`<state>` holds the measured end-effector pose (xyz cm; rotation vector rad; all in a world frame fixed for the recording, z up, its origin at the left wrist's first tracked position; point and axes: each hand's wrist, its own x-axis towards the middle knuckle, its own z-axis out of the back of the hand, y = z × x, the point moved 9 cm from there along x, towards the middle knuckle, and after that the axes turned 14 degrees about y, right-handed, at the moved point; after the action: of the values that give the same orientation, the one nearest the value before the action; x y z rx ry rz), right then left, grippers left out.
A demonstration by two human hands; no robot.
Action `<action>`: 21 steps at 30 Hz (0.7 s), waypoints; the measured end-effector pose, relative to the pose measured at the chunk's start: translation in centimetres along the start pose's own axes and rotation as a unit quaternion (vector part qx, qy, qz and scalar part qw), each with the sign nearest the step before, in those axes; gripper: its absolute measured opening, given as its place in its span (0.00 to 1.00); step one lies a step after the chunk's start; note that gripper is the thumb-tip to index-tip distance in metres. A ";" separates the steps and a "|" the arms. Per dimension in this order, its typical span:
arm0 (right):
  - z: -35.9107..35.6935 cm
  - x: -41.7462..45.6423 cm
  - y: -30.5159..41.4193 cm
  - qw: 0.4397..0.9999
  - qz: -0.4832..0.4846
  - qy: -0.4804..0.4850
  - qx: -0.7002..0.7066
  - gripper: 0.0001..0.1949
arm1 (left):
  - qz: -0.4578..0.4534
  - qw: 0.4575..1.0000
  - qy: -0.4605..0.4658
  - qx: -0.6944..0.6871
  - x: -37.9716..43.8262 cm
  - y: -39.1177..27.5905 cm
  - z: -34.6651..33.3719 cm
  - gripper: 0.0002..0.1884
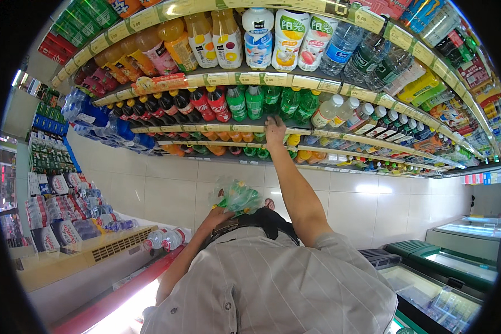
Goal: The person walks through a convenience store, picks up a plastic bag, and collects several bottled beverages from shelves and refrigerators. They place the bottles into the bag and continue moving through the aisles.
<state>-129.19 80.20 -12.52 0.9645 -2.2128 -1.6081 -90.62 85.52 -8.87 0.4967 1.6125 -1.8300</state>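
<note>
My right hand (276,130) reaches to the front edge of a drinks shelf, in front of a row of green soda bottles (272,97). That row's front bottle stands a little further back than the green bottles beside it. The fingertips are dark and blurred, so their grip is unclear. At waist height my left hand (219,216) grips a clear plastic wrapper (244,199). Green bottles with yellow caps show through the film; how many cannot be made out.
Cola bottles (158,105) fill the same shelf leftward, and white-capped drink bottles (327,110) stand to the right. Large blue-wrapped water packs (87,112) are stacked at the shelf's left end. Chest freezers (434,288) stand at right, a beige ledge (87,254) at left.
</note>
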 end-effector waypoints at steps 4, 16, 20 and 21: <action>3.5 -1.8 -0.7 0.997 0.017 -0.079 0.022 0.37 | 0.058 0.997 0.055 -0.002 0.6 1.9 -0.7 0.25; 2.6 -0.8 2.9 0.999 0.023 -0.009 0.021 0.39 | 0.025 0.999 0.019 -0.012 -0.1 -1.0 -0.6 0.19; 2.5 -0.9 3.2 0.999 0.026 -0.010 0.031 0.38 | 0.026 0.999 0.023 -0.013 0.2 -0.5 -0.9 0.19; 2.5 -0.9 3.3 0.999 0.025 -0.010 0.030 0.38 | 0.020 1.000 0.017 -0.013 0.4 -0.2 -0.9 0.19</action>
<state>-131.13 83.19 -10.22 0.9041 -2.2910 -1.5440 -91.15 86.37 -9.18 0.5478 1.6358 -1.7776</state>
